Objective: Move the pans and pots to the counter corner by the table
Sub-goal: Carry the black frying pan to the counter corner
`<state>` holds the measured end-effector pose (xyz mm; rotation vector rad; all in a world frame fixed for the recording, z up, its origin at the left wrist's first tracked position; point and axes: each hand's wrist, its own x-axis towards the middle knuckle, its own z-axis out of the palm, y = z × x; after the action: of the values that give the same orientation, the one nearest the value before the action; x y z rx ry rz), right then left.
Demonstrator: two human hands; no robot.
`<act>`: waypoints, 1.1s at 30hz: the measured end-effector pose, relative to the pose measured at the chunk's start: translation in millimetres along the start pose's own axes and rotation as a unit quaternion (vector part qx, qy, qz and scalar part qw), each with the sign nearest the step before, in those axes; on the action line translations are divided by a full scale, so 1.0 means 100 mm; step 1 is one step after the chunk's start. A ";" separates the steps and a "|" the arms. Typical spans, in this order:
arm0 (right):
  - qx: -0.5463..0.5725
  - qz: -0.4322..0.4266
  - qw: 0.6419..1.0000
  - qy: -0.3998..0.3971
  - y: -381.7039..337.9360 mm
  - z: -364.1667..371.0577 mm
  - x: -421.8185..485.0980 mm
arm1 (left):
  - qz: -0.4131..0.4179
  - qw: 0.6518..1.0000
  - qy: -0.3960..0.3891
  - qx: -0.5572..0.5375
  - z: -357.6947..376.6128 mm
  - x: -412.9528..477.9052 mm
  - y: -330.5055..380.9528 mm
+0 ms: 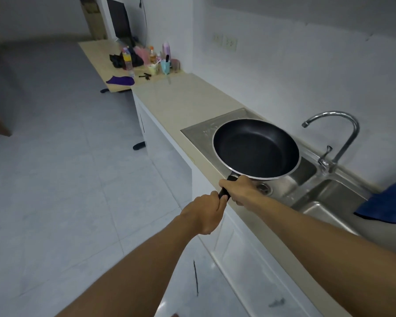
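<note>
Holding a round black non-stick frying pan with a silver rim [256, 149] by its black handle [224, 191], both hands together. Left hand [205, 213] clenched around the near end of the handle; right hand [239, 189] clenched just ahead of it, close under the pan's bowl. Each grip closed on the handle, the two hands touching.

Pan level, empty, held in the air above the left end of the stainless steel sink unit [306, 179], over its flat drainer and the edge of the nearer basin. Whether the pan's base touches the steel, cannot tell.

Chrome gooseneck tap [343, 136] stands behind the basins, spout turned left. Dark blue cloth [386, 202] draped over the sink's far right edge.

Beige stone tabletop [181, 99] runs bare from the sink to the far corner, where it meets a lower pale wooden table [96, 53]. Table carries bottles, plastic cups [165, 66], a black bundle and a purple cloth [121, 80] near its front edge.

White cabinet doors [238, 259] below the tabletop; grey tiled floor [55, 156] to the left
</note>
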<state>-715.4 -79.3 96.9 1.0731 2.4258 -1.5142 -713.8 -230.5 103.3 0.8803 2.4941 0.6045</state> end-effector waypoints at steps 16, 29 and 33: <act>0.007 -0.002 1.000 -0.007 -1.64 0.97 1.85 | 0.008 1.000 -0.003 0.022 -1.43 1.77 -1.51; -0.011 -0.002 1.000 -0.020 -2.93 1.47 3.57 | -0.004 0.999 0.006 0.038 -2.51 3.40 -2.44; -0.016 0.006 1.000 -0.018 -3.29 1.74 4.01 | 0.002 0.999 0.010 0.043 -2.82 3.79 -2.84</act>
<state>-1262.6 -102.1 90.0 1.0445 2.4060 -1.4733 -1264.3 -251.9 91.0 0.9139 2.5534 0.5134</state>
